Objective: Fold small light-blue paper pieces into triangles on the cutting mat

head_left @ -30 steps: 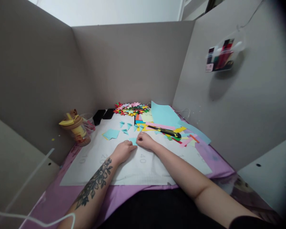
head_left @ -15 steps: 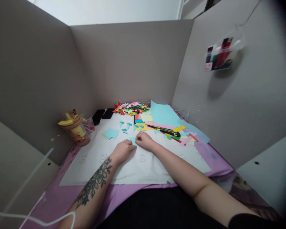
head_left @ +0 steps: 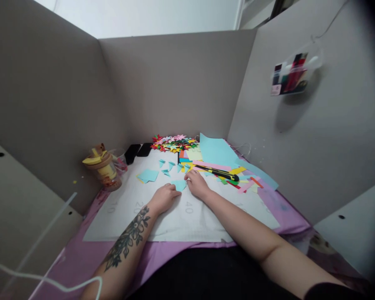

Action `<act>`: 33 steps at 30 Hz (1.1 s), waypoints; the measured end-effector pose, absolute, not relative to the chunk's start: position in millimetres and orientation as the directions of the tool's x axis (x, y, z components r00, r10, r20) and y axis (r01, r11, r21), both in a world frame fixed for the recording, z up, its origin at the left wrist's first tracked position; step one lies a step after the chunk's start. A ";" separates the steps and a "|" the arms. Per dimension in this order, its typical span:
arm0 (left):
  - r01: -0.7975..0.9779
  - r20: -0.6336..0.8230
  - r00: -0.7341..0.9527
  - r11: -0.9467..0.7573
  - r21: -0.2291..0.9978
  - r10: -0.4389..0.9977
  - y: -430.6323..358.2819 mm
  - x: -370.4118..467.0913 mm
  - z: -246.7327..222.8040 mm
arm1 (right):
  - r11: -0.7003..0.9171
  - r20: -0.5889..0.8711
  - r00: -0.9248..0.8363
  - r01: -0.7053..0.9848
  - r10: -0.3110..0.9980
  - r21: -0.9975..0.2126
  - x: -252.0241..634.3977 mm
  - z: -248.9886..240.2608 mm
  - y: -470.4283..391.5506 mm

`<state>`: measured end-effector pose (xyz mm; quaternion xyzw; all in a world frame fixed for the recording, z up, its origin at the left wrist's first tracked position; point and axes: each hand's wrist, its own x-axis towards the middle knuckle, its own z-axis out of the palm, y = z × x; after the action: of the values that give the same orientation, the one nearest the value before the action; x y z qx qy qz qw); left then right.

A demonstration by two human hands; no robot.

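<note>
Between my two hands lies a small light blue sheet of paper [head_left: 179,185], low on the white mat. My left hand [head_left: 166,197] is closed at the sheet's left and near edge, its fingertips pressed on it. On the other side, my right hand [head_left: 196,182] has curled fingers pinched at the paper's right edge; the exact grip is too small to make out. Just beyond stand several small folded blue paper pieces [head_left: 171,166]. A short stack of light blue sheets [head_left: 148,175], with some yellow under it, rests to the left.
A black and yellow utility knife [head_left: 225,173] lies over paper strips [head_left: 245,183] at right. Behind are a heap of paper stars [head_left: 173,143] and a large blue sheet [head_left: 217,151]. A cup [head_left: 108,173] and two black phones [head_left: 138,152] are left. Grey panels [head_left: 175,83] enclose the table.
My right hand has moved a little to the right and its fingers have opened slightly, uncovering more of the blue paper. My left hand stays at the paper's edge. The view has shifted slightly.
</note>
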<state>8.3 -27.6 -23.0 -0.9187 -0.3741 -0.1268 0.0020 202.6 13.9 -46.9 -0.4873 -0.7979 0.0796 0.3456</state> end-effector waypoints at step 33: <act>0.693 0.286 0.512 -0.587 0.419 0.810 -11.3 1.0 -30.2 | 0.814 0.322 -0.752 0.484 0.575 -0.321 209.9 -37.9 5.0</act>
<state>1.0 -11.3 -30.2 -0.8603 -0.4368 -0.2305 -0.1263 209.9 5.0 -37.9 -0.2847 -0.9296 0.1096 0.2067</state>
